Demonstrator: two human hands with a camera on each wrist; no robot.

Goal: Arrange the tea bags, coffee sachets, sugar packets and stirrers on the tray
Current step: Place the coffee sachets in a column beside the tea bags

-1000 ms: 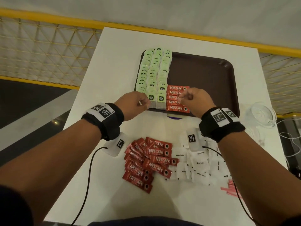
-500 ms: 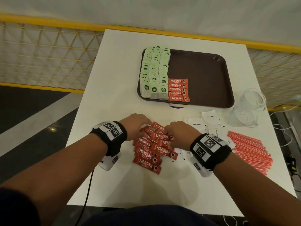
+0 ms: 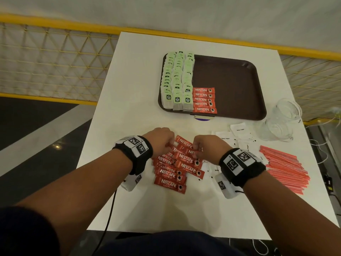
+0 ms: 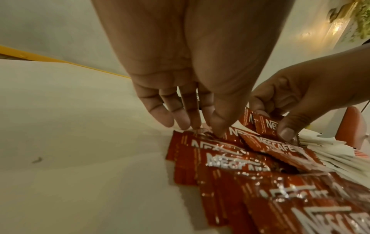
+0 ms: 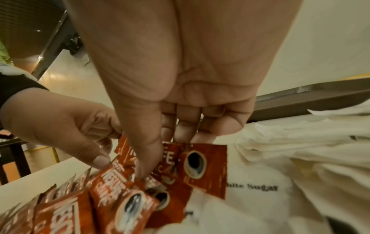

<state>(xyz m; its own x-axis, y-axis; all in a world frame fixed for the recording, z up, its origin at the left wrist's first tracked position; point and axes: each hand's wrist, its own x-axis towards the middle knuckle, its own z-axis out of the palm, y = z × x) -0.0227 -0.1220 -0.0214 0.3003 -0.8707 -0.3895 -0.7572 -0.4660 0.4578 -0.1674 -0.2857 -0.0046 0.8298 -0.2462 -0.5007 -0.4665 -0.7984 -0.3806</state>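
Observation:
A pile of red Nescafe coffee sachets (image 3: 175, 170) lies on the white table (image 3: 129, 108) near me. My left hand (image 3: 170, 145) pinches a sachet's edge (image 4: 200, 134) at the pile's far left. My right hand (image 3: 196, 151) pinches a raised coffee sachet (image 5: 202, 166) between thumb and fingers at the pile's far right. The brown tray (image 3: 230, 80) sits further back. It holds three columns of green tea bags (image 3: 177, 80) and a short column of sachets (image 3: 203, 100). White sugar packets (image 3: 239, 133) and red stirrers (image 3: 284, 167) lie to the right.
Two clear glass jars (image 3: 282, 121) stand at the table's right edge, beside the tray's near right corner. A yellow railing with mesh (image 3: 55, 58) runs behind the table. A cable (image 3: 108, 218) hangs from my left wrist over the near edge.
Both hands came back from the tray's near edge to the sachet pile. In the last half second they stayed there and closed their fingers on sachets.

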